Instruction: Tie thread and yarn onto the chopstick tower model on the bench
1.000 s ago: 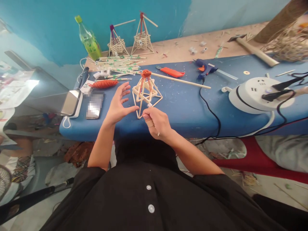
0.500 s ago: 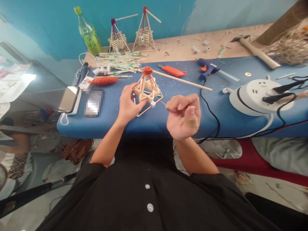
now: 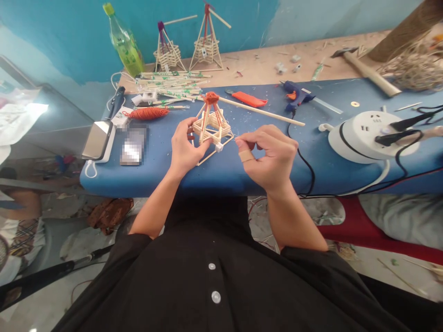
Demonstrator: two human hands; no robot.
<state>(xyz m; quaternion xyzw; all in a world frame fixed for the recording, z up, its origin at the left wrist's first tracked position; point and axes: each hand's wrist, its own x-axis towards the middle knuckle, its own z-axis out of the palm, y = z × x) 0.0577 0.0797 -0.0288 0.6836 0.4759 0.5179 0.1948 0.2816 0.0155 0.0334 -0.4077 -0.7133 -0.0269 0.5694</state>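
Observation:
My left hand [image 3: 185, 150] grips a small lantern-like frame of thin wooden sticks [image 3: 212, 133] by its left side, thumb in front and fingers behind. Orange-red cord binds the top of this frame, and a long stick juts from there to the right. A small white block [image 3: 218, 147] sits at its front corner. Just right of the frame, my right hand [image 3: 268, 157] is closed in a pinch, thumb against forefinger, with a bandage round the thumb. A thin pale strand, hard to make out, shows at those fingertips.
Two similar stick frames [image 3: 204, 48] stand at the back beside a green bottle [image 3: 126, 48]. Wrapped sticks [image 3: 169, 85], an orange cord bundle [image 3: 147, 113], an orange cutter [image 3: 249, 98], a glue gun [image 3: 294, 94], a hammer [image 3: 372, 74] and a white power strip tower [image 3: 363, 138] lie around.
My right hand has turned from palm-up to knuckles-up, and its pinched fingertips have risen slightly beside the frame. My left hand keeps its grip on the frame.

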